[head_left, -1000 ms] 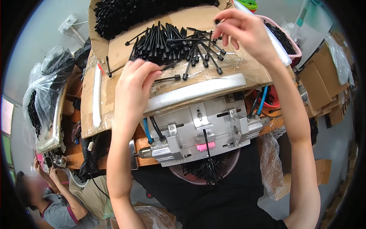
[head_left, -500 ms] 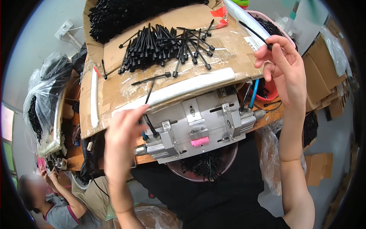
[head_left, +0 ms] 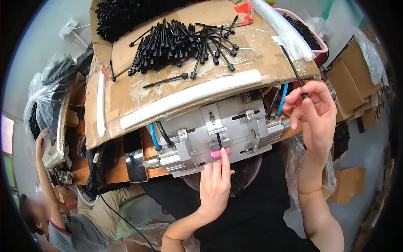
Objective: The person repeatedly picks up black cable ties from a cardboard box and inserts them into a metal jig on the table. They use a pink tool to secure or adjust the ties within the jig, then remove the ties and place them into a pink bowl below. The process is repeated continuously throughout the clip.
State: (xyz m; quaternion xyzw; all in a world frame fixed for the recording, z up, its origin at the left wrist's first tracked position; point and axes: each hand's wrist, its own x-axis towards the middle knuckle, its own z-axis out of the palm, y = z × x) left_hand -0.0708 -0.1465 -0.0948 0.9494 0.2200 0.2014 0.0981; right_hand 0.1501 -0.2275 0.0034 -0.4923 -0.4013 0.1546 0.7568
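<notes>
My left hand [head_left: 215,187] is at the metal fixture [head_left: 195,160]. Its index finger stretches out and presses the lower end of a thin black plastic rod [head_left: 219,140] at the pink block [head_left: 216,154], while the other fingers bend loosely. The rod lies upright along the middle of the fixture, its knobbed end hidden under the fingertip. Raised at the right, my right hand [head_left: 317,113] pinches another black plastic rod [head_left: 292,65] by its knobbed end, the thin tip pointing up and left. A pile of such rods [head_left: 168,46] lies on the cardboard [head_left: 121,94] beyond the fixture.
Blue and black hoses run to cylinders on both sides of the fixture. A bowl of black parts [head_left: 247,182] sits below it. A pink tub [head_left: 321,42] stands at the far right, with cardboard boxes [head_left: 354,69] beyond. Another person [head_left: 75,227] sits at the lower left.
My left hand has moved right and down from the cardboard's edge, and its rod now lies in the fixture. My right hand has lowered slightly with its rod. The other person has raised an arm.
</notes>
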